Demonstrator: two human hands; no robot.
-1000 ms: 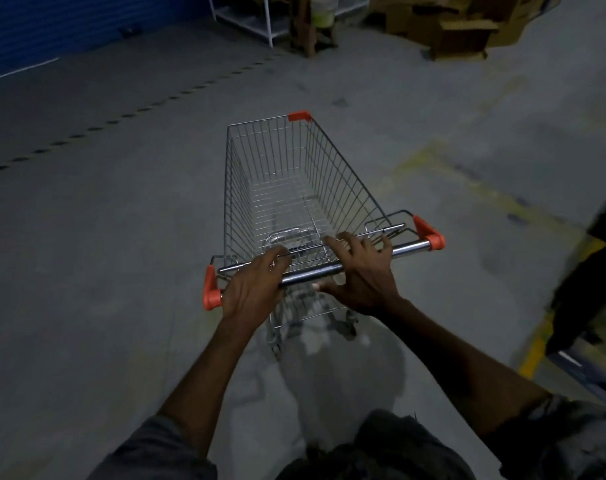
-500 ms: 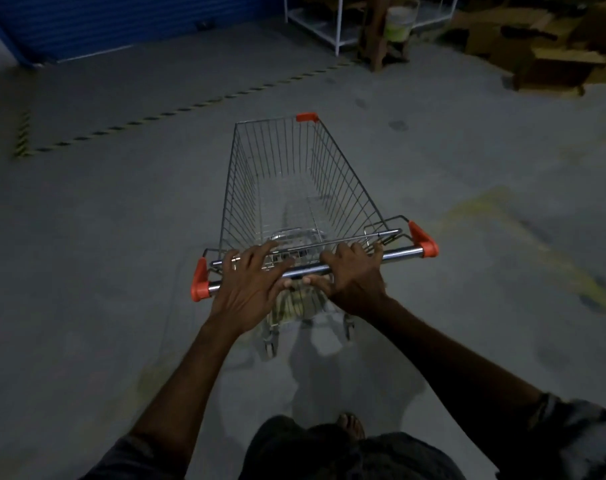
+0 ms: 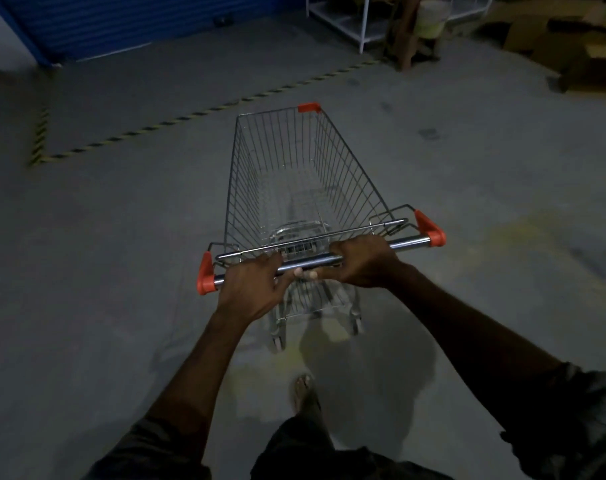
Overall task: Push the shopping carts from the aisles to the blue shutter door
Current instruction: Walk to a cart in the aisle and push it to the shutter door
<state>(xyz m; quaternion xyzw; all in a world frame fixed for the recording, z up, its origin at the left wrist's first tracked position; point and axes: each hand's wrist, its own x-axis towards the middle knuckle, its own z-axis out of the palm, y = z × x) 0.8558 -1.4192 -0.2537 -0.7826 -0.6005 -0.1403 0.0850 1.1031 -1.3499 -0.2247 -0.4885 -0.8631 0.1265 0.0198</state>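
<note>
Got my left hand (image 3: pixel 256 289) and right hand (image 3: pixel 362 259) both curled round the handle bar (image 3: pixel 405 243), fingers wrapped over it; half a second back they were stretched out. The shopping cart (image 3: pixel 246 188) is right ahead, nose toward the striped tape (image 3: pixel 190 116). The blue shutter door (image 3: pixel 138 22) shows more now, top left.

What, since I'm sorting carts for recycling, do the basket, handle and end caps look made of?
Basket: thin bright wire grid, likely plated steel. Handle: polished metal tube, judging by its mirror-like glints. End caps: orange-red, matte and opaque, probably moulded plastic.
</note>
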